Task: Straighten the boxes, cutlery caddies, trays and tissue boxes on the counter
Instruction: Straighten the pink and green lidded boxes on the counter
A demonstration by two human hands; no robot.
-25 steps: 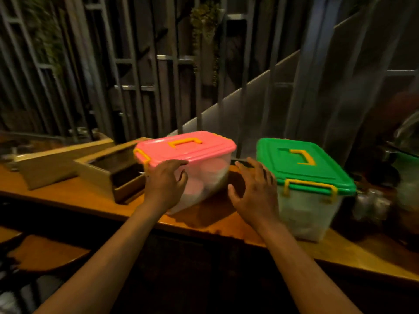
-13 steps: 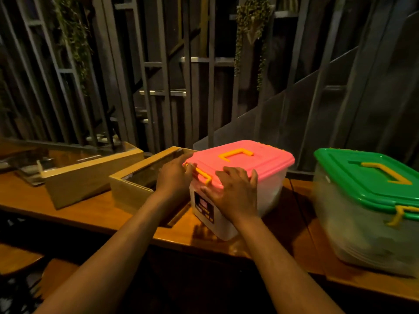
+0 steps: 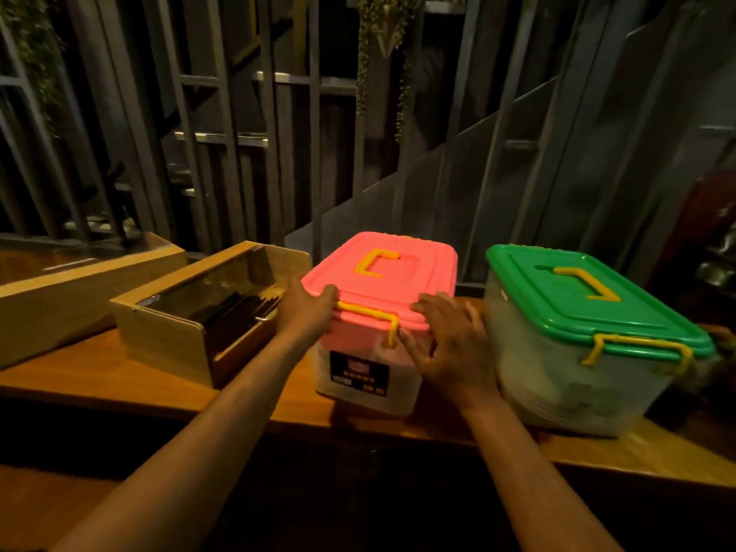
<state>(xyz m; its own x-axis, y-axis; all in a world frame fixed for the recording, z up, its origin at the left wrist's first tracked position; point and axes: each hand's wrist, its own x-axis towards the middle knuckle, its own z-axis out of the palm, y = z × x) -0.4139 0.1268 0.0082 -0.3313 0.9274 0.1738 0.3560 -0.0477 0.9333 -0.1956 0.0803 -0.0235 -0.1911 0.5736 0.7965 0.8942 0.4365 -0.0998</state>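
The pink-lidded box (image 3: 378,316) stands on the counter (image 3: 119,376), with the green-lidded box (image 3: 589,336) just to its right and a wooden cutlery caddy (image 3: 199,312) just to its left. The left hand (image 3: 306,308) presses the box's left front corner, fingers bent over the lid edge; the right hand (image 3: 442,344) lies spread and flat against its right front corner. Neither grip closes around anything. The box looks close to square with the counter's front edge. Doing this step well probably means even pressure from both palms, sliding rather than lifting, and stopping short of bumping the caddy or the green-lidded box.
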